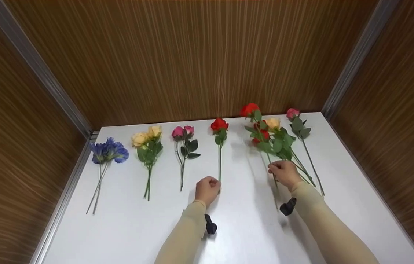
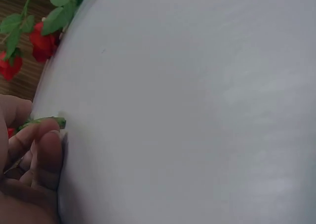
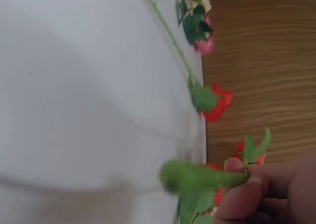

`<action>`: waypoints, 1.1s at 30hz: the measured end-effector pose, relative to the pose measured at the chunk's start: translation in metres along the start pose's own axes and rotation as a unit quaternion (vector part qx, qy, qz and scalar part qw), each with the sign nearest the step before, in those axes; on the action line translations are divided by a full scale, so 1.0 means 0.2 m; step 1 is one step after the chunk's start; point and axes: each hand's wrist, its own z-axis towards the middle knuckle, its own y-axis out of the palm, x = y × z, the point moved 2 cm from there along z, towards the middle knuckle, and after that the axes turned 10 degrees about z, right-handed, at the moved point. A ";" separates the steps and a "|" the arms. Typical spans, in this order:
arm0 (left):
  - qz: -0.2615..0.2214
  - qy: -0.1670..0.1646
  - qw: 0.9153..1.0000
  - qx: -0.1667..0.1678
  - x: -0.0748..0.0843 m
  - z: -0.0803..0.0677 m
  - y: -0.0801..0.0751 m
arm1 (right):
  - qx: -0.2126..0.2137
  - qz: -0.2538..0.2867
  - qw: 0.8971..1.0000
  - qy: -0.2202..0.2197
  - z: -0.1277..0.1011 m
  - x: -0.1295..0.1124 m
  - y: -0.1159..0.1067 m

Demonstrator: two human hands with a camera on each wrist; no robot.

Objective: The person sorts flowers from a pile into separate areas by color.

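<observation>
two hands work on our white tabletop point(image 1: 243, 227): our left hand point(image 1: 207, 190) pinches the single red rose point(image 1: 219, 125) by its stem end at 6 o'clock, our right hand point(image 1: 284, 173) grips the mixed bunch point(image 1: 271, 137) at 3 o'clock

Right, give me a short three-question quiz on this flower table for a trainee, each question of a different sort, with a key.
1. True or false: the left hand pinches the lower end of the single red rose.
2. Which bunch lies nearest the table's left edge? A) blue flowers B) yellow roses C) pink roses
3. Fill in: the right hand grips the stems of the mixed bunch, while the lone pink rose lies to its ____.

Key: 1 true; 2 A; 3 right.
</observation>
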 end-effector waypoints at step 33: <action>-0.081 0.080 0.993 -0.044 0.26 -0.25 -0.08 | -0.050 0.073 0.991 -0.099 -0.05 -0.26 0.60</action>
